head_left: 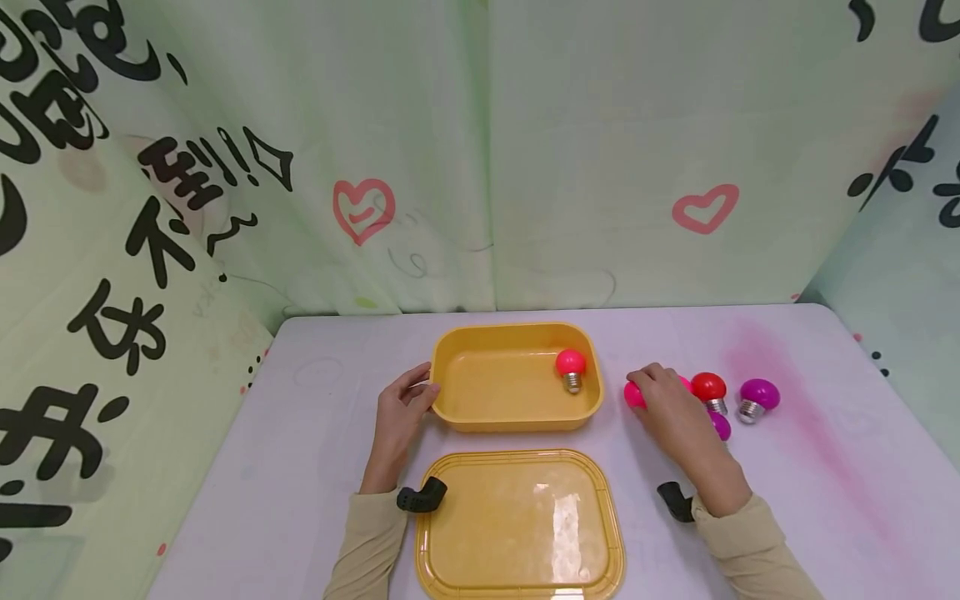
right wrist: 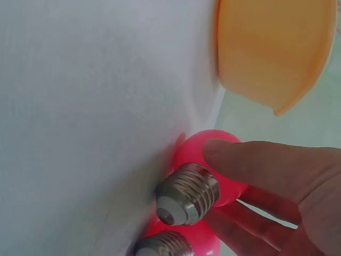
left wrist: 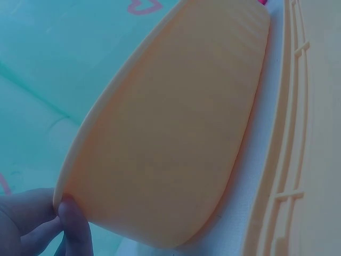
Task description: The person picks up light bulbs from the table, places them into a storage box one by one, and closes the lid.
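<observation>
Left hand (head_left: 400, 421): fingers pinching yellow rounded-rectangular plastic box (head_left: 491, 375) at left end. Right hand (head_left: 678, 421): fingers clamped round pink ball-shaped bulb (right wrist: 205, 173), metal screw base.

- Bulbs: we're counting six showing.
- Pink: we're tallying three: a pink bulb in the box (head_left: 570, 362), a pink bulb at the right hand's fingertips (head_left: 634, 395), a pink bulb mostly hidden by that hand (head_left: 686, 383).
- Red: we're logging one red bulb (head_left: 708, 386).
- Purple: we're logging two, a purple bulb in full view (head_left: 761, 393) and a purple bulb partly covered (head_left: 721, 426).
- Yellow box (head_left: 517, 424): we're marking one.
- Yellow lid (head_left: 491, 525): we're marking one.
- Hands: we're counting two, left hand (head_left: 401, 421) and right hand (head_left: 678, 421).
- Black wrist pieces (head_left: 422, 495) (head_left: 677, 502): we're getting two.
- Beige sleeves (head_left: 371, 533) (head_left: 753, 542): we're getting two.
- Table (head_left: 300, 467): we're noting one.
- Red hearts (head_left: 362, 215) (head_left: 701, 228): we're seeing two overhead.
</observation>
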`<state>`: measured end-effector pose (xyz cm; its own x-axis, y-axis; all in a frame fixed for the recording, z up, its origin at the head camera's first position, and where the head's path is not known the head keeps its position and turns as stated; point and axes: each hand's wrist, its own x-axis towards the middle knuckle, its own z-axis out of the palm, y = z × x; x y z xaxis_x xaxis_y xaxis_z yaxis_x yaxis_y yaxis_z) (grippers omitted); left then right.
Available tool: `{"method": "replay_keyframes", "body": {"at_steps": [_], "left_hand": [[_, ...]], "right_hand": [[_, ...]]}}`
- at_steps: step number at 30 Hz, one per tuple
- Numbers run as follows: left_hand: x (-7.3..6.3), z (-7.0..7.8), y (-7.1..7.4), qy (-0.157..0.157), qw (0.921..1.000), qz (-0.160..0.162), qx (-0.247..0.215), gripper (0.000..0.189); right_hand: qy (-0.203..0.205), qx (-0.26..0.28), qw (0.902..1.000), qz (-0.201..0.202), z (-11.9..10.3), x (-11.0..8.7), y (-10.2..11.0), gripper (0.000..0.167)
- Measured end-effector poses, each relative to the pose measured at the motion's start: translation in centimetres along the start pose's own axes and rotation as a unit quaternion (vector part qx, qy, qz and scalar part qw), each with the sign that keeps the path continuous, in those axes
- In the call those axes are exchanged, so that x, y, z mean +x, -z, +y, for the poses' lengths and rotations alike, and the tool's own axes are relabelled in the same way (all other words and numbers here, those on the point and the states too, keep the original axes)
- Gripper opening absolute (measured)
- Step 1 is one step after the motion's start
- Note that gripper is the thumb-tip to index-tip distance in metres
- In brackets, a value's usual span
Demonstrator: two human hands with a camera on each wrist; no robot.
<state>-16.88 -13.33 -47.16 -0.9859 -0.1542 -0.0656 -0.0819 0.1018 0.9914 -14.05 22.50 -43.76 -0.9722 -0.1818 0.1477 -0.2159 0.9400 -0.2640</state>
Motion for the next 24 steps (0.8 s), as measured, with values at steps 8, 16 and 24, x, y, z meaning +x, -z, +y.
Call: {"method": "replay_keyframes", "body": {"at_steps": [8, 16, 24], "left_hand": [[0.0, 0.0, 0.0, 0.004, 1.0000, -0.001, 0.004, 0.041], [0.0, 0.2, 0.0, 0.008, 1.0000, 0.000, 0.002, 0.040], [-0.1, 0.2, 0.0, 0.003, 1.0000, -0.002, -0.003, 0.041]], "right_hand": [[0.007, 0.005, 1.0000, -0.002, 0.4, 0.1, -0.3, 0.052], [0.014, 0.009, 0.9998, 0.008, -0.2, 0.4, 0.4, 0.053], [0.028, 0.015, 0.9991, 0.027, -1.0, 0.7, 1.6, 0.050]]}}
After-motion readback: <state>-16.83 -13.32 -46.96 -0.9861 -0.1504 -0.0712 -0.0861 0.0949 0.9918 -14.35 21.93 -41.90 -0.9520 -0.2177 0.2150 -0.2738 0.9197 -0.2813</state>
